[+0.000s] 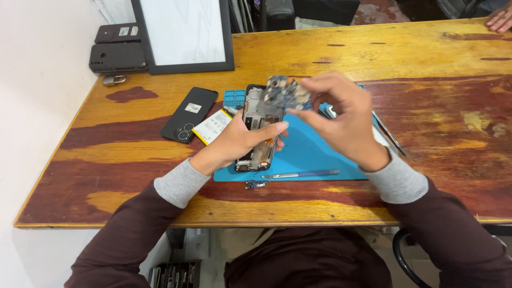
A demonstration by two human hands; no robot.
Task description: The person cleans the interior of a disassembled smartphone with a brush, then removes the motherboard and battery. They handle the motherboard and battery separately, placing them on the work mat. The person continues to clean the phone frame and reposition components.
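Single head view, looking steeply down, forward over wooden table (405,58); near, arm's reach.

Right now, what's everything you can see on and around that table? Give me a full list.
opened phone: 1, black frame, on the mat under the left hand
circuit board: 1, blue-grey, blurred, held above the phone
mat: 1, blue, table centre
back cover: 1, black, left of mat
battery: 1, white and yellow, beside the cover
pry tool: 1, blue-grey, mat's near edge
small part: 1, dark, just off the mat
framed panel: 1, white, black frame, far left
dark phones: 2, far left corner
table: 1, worn wood
another person's hand: 1, far right corner
left hand: on the phone
right hand: holding the board
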